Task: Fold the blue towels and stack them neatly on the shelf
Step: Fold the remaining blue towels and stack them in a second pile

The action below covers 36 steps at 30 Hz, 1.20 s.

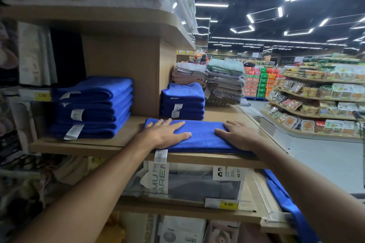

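Both hands, left hand (166, 134) and right hand (238, 136), lie flat with fingers spread on the blue towel (201, 136), gripping nothing, likely pressing its fold smooth on the shelf (197, 159); finished stacks (92, 107) wait just behind.

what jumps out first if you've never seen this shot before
The bright blue towel lying flat at the front edge of the wooden shelf, with the left hand and right hand pressed palm-down on it. Behind sit two stacks of folded blue towels, a bigger one at left and a smaller one beyond the divider.
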Tool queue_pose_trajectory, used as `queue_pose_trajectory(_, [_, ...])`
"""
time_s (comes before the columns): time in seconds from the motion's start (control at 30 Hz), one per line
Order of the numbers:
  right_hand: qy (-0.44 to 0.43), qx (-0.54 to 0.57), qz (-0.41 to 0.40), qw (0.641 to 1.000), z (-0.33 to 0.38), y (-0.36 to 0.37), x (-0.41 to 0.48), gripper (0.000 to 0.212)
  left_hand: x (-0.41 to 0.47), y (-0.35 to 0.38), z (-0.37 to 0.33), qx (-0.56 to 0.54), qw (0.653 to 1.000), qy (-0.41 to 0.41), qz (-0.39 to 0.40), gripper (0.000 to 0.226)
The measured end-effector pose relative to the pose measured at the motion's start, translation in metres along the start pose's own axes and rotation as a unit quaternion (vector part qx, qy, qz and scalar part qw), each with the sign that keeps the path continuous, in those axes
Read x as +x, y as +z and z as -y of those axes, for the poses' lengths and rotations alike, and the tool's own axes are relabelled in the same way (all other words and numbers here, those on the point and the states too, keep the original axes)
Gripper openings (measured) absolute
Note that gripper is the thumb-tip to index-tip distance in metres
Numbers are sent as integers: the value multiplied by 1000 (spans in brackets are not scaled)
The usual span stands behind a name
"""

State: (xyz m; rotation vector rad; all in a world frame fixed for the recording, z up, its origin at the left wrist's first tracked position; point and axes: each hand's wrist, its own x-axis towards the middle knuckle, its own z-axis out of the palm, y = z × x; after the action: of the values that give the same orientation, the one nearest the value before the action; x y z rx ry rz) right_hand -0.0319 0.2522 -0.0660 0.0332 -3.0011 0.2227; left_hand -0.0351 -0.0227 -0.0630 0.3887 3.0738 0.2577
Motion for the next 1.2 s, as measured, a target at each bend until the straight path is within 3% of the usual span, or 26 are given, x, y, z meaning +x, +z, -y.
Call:
queue_pose_trajectory(0.17, [102, 21, -71, 992, -30, 4, -25, 64, -5, 1, -1, 5, 1000, 17, -2, 75])
queue_pose_trajectory(0.3, [94, 51, -94, 990, -28, 0, -34, 49, -4, -5, -13, 38, 999, 32, -16, 67])
queue_pose_trajectory(0.4, [97, 55, -92, 990, -20, -7, -32, 53, -7, 2, -36, 22, 999, 38, -20, 66])
queue_pose_trajectory(0.53, [152, 136, -31, 979, -15, -31, -23, 67, -11, 13, -46, 24, 1000, 12, -3, 74])
queue_pose_trajectory(0.6, [205, 247, 18, 947, -18, -46, -19, 62, -11, 13, -45, 23, 1000, 9, -8, 78])
queue_pose_trajectory(0.63, [232, 337, 44, 911, -19, -52, -19, 59, -10, 13, -44, 21, 1000, 9, -11, 80])
queue_pose_trajectory(0.73, [292, 578, 92, 757, -25, -63, -21, 41, -8, 17, -43, 10, 1000, 8, -18, 83])
queue_pose_trajectory(0.77, [297, 608, 103, 729, -28, -63, -22, 39, -7, 18, -41, 5, 1000, 8, -19, 82])
queue_pose_trajectory(0.9, [273, 645, 143, 700, -28, -60, -28, 42, 0, 21, -39, 5, 1000, 9, -21, 76])
queue_pose_trajectory(1.0, [218, 696, 122, 674, -15, -72, -26, 37, 3, 23, -39, 14, 1000, 8, -24, 76])
queue_pose_trajectory(1.07, [167, 706, 77, 684, 3, -88, -20, 29, 4, 22, -40, 16, 1000, 10, -24, 76])
queue_pose_trajectory(1.2, [65, 656, 28, 752, 53, -118, -6, 21, 4, 22, -39, 2, 999, 30, -35, 76])
